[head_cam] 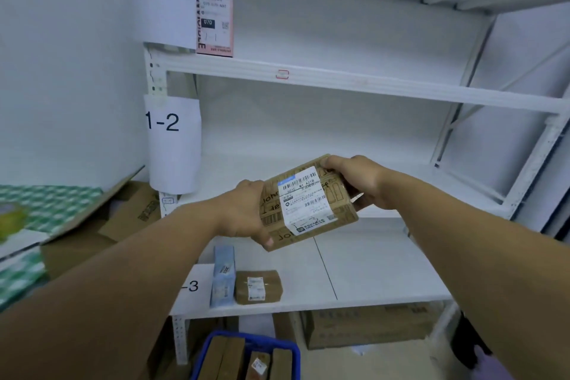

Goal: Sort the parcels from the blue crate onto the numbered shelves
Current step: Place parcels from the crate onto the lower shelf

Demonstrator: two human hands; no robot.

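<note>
Below, brown parcels [229,358] inside blue crate [262,339]; labelled parcel [308,203] in grip of left hand [243,213] and right hand [354,179].

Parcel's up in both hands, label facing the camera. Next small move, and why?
Probably ease the parcel forward onto the 1-2 shelf: the left hand and right hand grip its ends just in front of that board, label up. The label's code is too small to read, so that's a guess.

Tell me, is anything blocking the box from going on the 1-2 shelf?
Nothing visible is. The left hand and right hand hold the box just in front of the 1-2 shelf, and no parcel shows between them.
</note>
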